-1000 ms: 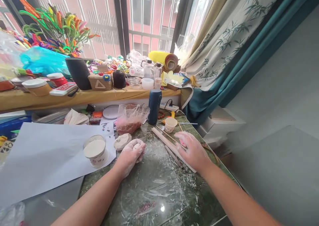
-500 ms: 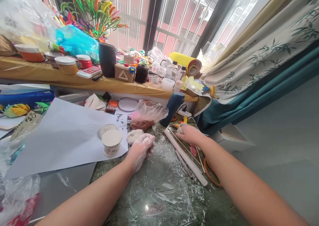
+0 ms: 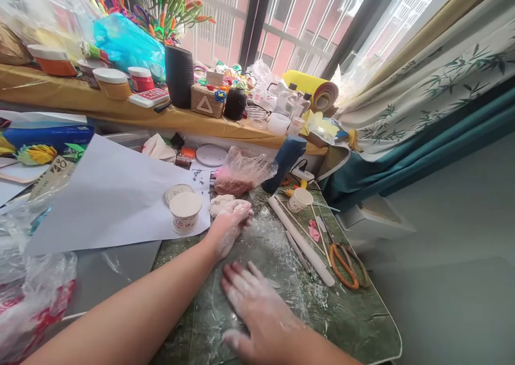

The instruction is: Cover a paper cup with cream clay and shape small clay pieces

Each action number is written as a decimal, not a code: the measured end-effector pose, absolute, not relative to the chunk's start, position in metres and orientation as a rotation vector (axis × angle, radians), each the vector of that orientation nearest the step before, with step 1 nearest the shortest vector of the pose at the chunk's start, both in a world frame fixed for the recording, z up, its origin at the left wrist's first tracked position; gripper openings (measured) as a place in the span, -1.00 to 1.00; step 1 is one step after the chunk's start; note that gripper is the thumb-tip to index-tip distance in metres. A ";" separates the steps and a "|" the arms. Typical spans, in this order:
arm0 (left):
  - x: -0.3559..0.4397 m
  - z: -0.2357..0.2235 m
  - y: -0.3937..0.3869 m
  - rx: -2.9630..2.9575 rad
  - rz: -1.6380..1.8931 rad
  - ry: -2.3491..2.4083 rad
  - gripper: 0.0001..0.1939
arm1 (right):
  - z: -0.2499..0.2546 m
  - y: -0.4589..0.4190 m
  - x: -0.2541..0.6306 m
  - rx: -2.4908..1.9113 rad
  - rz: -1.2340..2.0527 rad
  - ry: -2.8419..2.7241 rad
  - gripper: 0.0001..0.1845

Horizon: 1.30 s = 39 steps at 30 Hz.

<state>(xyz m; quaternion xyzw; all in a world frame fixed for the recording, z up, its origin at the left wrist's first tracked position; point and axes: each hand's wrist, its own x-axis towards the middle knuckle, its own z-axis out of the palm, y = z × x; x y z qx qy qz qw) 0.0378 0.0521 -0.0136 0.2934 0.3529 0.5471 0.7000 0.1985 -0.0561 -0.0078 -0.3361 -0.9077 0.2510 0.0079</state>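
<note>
My left hand [image 3: 231, 226], dusted white, is closed with its fingers curled; whatever may be inside is hidden. It is beside a lump of white clay [image 3: 219, 204]. Over the clear plastic sheet [image 3: 277, 247], smeared with white powder, my right hand [image 3: 257, 303] is spread palm down, fingers apart and slightly blurred; it holds nothing. A white rolling pin [image 3: 301, 241] lies to the right of the sheet. Behind the pin stands a small paper cup [image 3: 300, 199]. Another cup with a pale flat top [image 3: 185, 212] stands on the white paper [image 3: 120, 193], by a pale disc [image 3: 179, 193].
Orange-handled scissors [image 3: 344, 265], thin sticks [image 3: 319, 231] and pink scraps [image 3: 314, 231] lie at the right. Behind my left hand are a bag of brown material [image 3: 237, 177] and a dark blue cylinder [image 3: 285, 163]. Jars [image 3: 112, 83] line the windowsill.
My right hand has left the paper cup at the back right and come down and left over the plastic sheet, fingers spread. My left hand stays closed beside the clay. The view has tilted down slightly.
</note>
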 end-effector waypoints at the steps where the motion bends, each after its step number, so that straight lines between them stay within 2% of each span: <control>1: 0.038 -0.014 0.052 0.653 1.215 0.784 -0.59 | -0.006 -0.057 0.196 -1.060 0.848 -2.852 -0.17; 6: 0.036 -0.011 0.051 0.670 1.209 0.781 -0.59 | 0.011 -0.035 0.187 -1.754 0.737 -2.542 -0.09; 8: 0.035 -0.010 0.052 0.673 1.218 0.782 -0.59 | 0.013 -0.040 0.183 -1.567 0.797 -2.620 -0.09; 10: 0.034 -0.010 0.053 0.674 1.223 0.784 -0.60 | 0.010 -0.054 0.187 -1.224 0.936 -2.761 -0.16; 12: 0.034 -0.011 0.053 0.678 1.215 0.788 -0.61 | 0.005 -0.067 0.200 -1.091 1.025 -2.822 -0.23; 15: 0.035 -0.011 0.053 0.696 1.192 0.799 -0.61 | 0.000 -0.071 0.221 -1.525 0.883 -2.666 -0.23; 17: 0.036 -0.011 0.051 0.715 1.181 0.805 -0.61 | 0.001 -0.070 0.221 -1.801 0.765 -2.496 -0.16; 18: 0.036 -0.010 0.050 0.726 1.176 0.808 -0.62 | 0.002 -0.070 0.218 -1.801 0.770 -2.487 -0.12; 20: 0.036 -0.008 0.049 0.747 1.169 0.812 -0.62 | 0.007 -0.071 0.208 -1.480 0.919 -2.650 -0.07; 22: 0.036 -0.008 0.048 0.767 1.168 0.816 -0.61 | 0.012 -0.069 0.204 -1.132 1.048 -2.775 -0.11; 23: 0.036 -0.008 0.049 0.776 1.169 0.817 -0.61 | 0.014 -0.066 0.205 -1.130 1.052 -2.770 -0.15; 26: 0.036 -0.009 0.049 0.804 1.166 0.817 -0.62 | 0.016 -0.053 0.209 -1.704 0.827 -2.508 -0.18; 28: 0.036 -0.010 0.049 0.821 1.159 0.816 -0.64 | 0.014 -0.051 0.204 -1.846 0.728 -2.438 -0.14; 29: 0.036 -0.010 0.049 0.825 1.158 0.819 -0.64 | 0.012 -0.055 0.199 -1.729 0.760 -2.519 -0.13; 32: 0.037 -0.009 0.047 0.815 1.169 0.834 -0.64 | 0.002 -0.077 0.193 -0.981 0.924 -2.818 -0.21; 33: 0.037 -0.008 0.047 0.809 1.173 0.840 -0.63 | -0.001 -0.084 0.197 -0.907 0.973 -2.847 -0.22; 35: 0.038 -0.007 0.047 0.801 1.172 0.850 -0.64 | -0.005 -0.091 0.213 -1.109 1.015 -2.830 -0.19; 38: 0.040 -0.007 0.049 0.796 1.157 0.855 -0.64 | -0.008 -0.089 0.227 -1.839 0.795 -2.547 -0.10; 39: 0.040 -0.008 0.049 0.794 1.156 0.854 -0.65 | -0.010 -0.089 0.224 -1.962 0.728 -2.470 -0.05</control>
